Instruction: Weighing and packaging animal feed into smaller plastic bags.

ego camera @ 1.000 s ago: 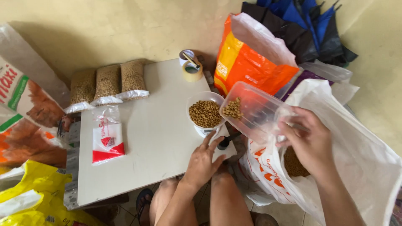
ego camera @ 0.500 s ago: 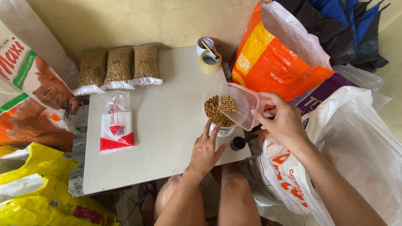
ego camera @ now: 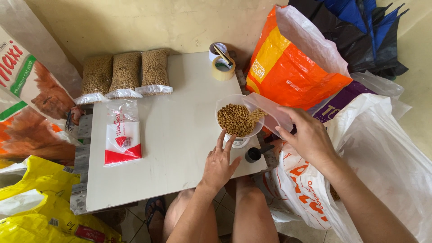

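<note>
Kibble (ego camera: pixel 235 119) is being tipped from a clear scoop (ego camera: pixel 270 114), gripped by the right hand (ego camera: pixel 309 137), into the bowl (ego camera: pixel 238 118) at the table's (ego camera: pixel 180 135) three o'clock edge. Left hand (ego camera: pixel 219 163) fingers are spread flat, holding nothing, at the bowl's six o'clock. A slow, controlled pour seems needed.

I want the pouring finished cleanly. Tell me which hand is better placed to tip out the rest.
Right. The right hand already grips the clear plastic tub tilted over the round bowl of brown pellets; the left hand lies flat beside the bowl.
</note>
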